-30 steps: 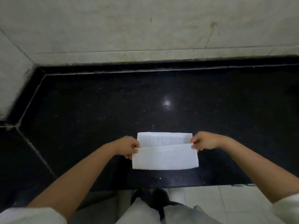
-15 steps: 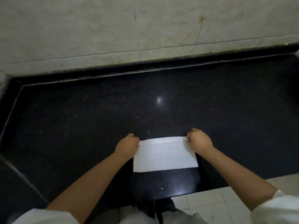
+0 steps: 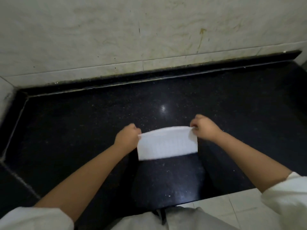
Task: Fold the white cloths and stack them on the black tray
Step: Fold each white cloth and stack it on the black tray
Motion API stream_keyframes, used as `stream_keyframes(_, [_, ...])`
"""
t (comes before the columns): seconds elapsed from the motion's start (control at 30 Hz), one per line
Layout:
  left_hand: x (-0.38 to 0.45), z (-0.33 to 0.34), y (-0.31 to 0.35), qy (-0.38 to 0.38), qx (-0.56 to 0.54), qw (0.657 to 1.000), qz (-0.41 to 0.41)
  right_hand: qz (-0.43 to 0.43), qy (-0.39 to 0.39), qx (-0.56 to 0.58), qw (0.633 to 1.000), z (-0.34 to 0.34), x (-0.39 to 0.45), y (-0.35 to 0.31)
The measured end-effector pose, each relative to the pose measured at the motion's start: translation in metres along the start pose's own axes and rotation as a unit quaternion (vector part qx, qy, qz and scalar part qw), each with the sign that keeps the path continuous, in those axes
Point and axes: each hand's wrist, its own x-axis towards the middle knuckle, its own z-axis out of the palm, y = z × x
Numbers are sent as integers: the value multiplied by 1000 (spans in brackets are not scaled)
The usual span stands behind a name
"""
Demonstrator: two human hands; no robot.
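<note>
Both grips pinch the far corners of the folded white cloth [image 3: 167,144]: the left hand [image 3: 127,136] at its ten o'clock corner, the right hand [image 3: 205,127] at its two o'clock corner. The cloth sits over the black worktop [image 3: 83,127], centre-near, its near edge blurred.

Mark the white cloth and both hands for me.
white cloth [image 3: 167,144], head view, middle of its folded face.
left hand [image 3: 127,136], head view, back of the hand.
right hand [image 3: 206,127], head view, back of the hand.
</note>
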Motion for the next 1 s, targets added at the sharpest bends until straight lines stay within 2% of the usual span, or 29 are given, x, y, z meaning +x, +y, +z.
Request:
stream_keyframes(0.07, [1,-22,-7,115,-21,993,33,-22,103,21,994,-20,2,-6])
stream_keyframes(0.1, [-1,-29,-10,166,-17,984,67,-35,129,19,991,-25,0,-8])
stream_keyframes(0.17, [-8,-30,-18,208,27,970,125,-78,151,0,985,-21,-7,-11])
stream_keyframes(0.27, [-22,-6,-22,161,91,969,164,-119,90,-37,988,17,-19,-4])
stream_keyframes(0.3, [-27,7,-20,116,105,973,166,-125,67,-64,988,33,-21,-2])
stream_keyframes(0.37, [-41,28,-11,-27,141,983,115,-90,-9,-109,990,51,-32,-5])
stream_keyframes(0.43, [-50,49,-10,-94,142,983,73,-36,-76,-117,990,65,-44,-3])
stream_keyframes(0.5, [-62,51,-7,-97,103,988,65,5,-61,-93,994,71,-53,-3])
stream_keyframes(0.57, [-63,53,-11,-45,89,992,80,56,-11,-60,997,74,-57,-7])
stream_keyframes(0.63, [-57,58,-13,5,84,995,55,143,22,-18,989,76,-55,-15])
stream_keyframes(0.67, [-53,56,-10,7,60,997,39,189,33,-3,981,78,-53,-18])
stream_keyframes(0.7, [-49,54,-5,-5,22,1000,18,229,28,-2,973,78,-50,-22])
stream_keyframes(0.77, [-39,57,-1,-24,41,999,-20,273,4,-23,962,82,-45,-29])
stream_keyframes(0.83, [-29,59,2,-36,57,997,-49,291,-9,-35,956,86,-40,-36])
stream_keyframes(1.0, [-25,73,-1,-73,74,992,-67,336,-14,22,942,87,-29,-42])
